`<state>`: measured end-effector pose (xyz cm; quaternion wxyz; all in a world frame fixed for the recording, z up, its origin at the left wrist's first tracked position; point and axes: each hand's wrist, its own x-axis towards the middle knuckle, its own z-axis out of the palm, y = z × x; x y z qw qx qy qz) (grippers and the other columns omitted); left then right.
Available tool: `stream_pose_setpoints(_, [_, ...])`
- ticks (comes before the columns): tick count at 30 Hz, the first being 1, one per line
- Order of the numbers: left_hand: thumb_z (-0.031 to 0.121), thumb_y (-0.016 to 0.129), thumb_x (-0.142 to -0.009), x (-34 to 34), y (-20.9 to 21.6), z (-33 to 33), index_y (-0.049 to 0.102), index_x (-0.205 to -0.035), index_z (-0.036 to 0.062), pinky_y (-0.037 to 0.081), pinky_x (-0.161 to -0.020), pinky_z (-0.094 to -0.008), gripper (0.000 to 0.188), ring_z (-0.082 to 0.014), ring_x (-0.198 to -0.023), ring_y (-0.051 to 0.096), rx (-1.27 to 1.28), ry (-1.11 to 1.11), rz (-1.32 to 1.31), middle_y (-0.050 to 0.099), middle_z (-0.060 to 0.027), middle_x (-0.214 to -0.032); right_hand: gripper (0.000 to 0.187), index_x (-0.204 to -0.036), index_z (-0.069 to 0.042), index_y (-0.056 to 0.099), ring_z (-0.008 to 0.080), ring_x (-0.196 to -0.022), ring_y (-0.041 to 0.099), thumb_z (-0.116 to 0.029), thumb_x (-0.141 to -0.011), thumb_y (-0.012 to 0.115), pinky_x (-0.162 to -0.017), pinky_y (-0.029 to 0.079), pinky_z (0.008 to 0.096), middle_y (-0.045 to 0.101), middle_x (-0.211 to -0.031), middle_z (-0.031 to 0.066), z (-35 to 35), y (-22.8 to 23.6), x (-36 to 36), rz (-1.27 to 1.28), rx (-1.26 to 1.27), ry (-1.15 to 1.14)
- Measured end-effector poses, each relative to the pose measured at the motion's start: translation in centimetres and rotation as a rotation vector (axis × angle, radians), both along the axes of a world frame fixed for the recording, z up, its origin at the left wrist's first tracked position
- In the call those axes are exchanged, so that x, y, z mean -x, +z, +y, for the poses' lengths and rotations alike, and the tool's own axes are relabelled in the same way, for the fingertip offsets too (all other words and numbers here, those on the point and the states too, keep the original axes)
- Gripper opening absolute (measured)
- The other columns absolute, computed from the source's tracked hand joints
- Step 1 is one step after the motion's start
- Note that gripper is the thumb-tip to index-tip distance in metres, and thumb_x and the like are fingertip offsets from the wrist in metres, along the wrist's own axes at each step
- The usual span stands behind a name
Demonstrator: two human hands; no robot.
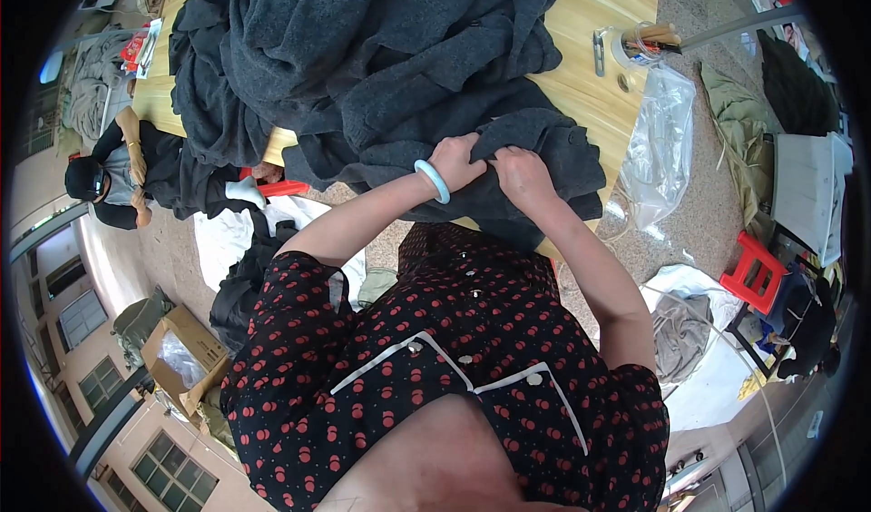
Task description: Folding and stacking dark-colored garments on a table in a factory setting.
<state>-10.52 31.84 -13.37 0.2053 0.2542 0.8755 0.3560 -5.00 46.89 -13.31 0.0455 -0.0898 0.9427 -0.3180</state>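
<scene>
Black fabric dotted with red, a buttoned dress with white piping point(454, 367), fills the bottom of the frame, and from it two bare forearms reach up to the centre, where both hands meet on the near edge of a dark grey garment point(544, 144) lying on a pale wooden table point(608, 22). Left hand point(458, 162), a light blue bangle point(433, 181) on its wrist, is clenched on a fold of the cloth; right hand point(519, 174) pinches the same fold just beside it, fingers curled in and thumbs nearly touching. By the look of it the worker is picking at or checking one spot on that edge, and the next move would seem to call for keeping the cloth taut between the two pinches while working along the hem. Behind it, a heap of similar grey garments point(363, 40) covers most of the upper centre of the table. At upper right stands a small round container with sticks point(640, 44), and below it a clear plastic bag point(658, 140) hangs off the table rim. An open brown cardboard box point(186, 358) with clear plastic inside sits at lower left, a red-and-white packet point(136, 49) at upper left, its print too small to read, and a red stool point(753, 271) at right. Another person in dark clothes point(118, 181) sits at far left.
</scene>
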Motion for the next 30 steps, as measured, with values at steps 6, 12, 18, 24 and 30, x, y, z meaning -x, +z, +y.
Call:
stream_pose_setpoints(6, [0.01, 0.058, -0.062, 0.0, 0.5, -0.4, 0.054, -0.076, -0.0037, 0.044, -0.062, -0.0367, 0.021, -0.0367, -0.069, 0.055, -0.105, 0.073, -0.071, 0.054, -0.0231, -0.07, 0.014, -0.079, 0.001, 0.055, 0.0353, -0.072, 0.054, -0.011, -0.077, 0.052, -0.064, 0.044, 0.0392, 0.056, -0.076, 0.0207, 1.0, 0.6, 0.1, -0.151, 0.236, -0.022])
stream_pose_setpoints(12, [0.009, 0.058, -0.061, -0.1, 1.5, -0.6, 0.054, -0.083, -0.0026, 0.044, -0.065, -0.0384, 0.025, -0.0365, -0.071, 0.055, -0.167, 0.037, -0.052, 0.055, -0.0227, -0.071, 0.015, -0.086, 0.0, 0.058, 0.0323, -0.075, 0.056, -0.01, -0.076, 0.052, -0.066, 0.045, 0.0348, 0.057, -0.078, 0.0193, 1.6, 1.1, 0.2, -0.208, 0.336, -0.021])
stream_pose_setpoints(18, [0.003, 0.058, -0.064, 0.5, 2.8, -0.7, 0.052, -0.092, -0.0035, 0.045, -0.065, -0.0301, 0.029, -0.0269, -0.073, 0.059, -0.225, -0.084, -0.125, 0.059, -0.0183, -0.078, 0.018, -0.089, -0.001, 0.057, 0.0219, -0.073, 0.059, -0.011, -0.074, 0.058, -0.067, 0.044, 0.0273, 0.06, -0.079, 0.0138, 2.0, 2.2, 0.4, -0.315, 0.419, -0.027])
stream_pose_setpoints(24, [0.007, 0.062, -0.067, 2.4, 4.2, -1.6, 0.052, -0.099, -0.0051, 0.043, -0.077, -0.0257, 0.036, -0.0152, -0.083, 0.056, -0.292, 0.039, -0.567, 0.06, -0.0117, -0.09, 0.026, -0.096, -0.004, 0.055, 0.0183, -0.082, 0.057, -0.011, -0.071, 0.06, -0.073, 0.044, 0.027, 0.059, -0.089, 0.011, 5.3, 0.4, 0.5, -0.136, 0.505, -0.545])
stream_pose_setpoints(30, [0.003, 0.057, -0.064, 3.5, 3.8, -2.0, 0.049, -0.104, -0.0048, 0.041, -0.081, -0.0272, 0.041, -0.0221, -0.086, 0.056, -0.229, -0.114, -0.54, 0.059, -0.015, -0.091, 0.054, -0.118, -0.008, 0.04, 0.0269, -0.1, 0.047, -0.019, -0.069, 0.061, -0.086, 0.036, 0.0307, 0.051, -0.105, 0.0195, 12.8, -5.3, 0.9, -0.442, 0.541, -0.415])
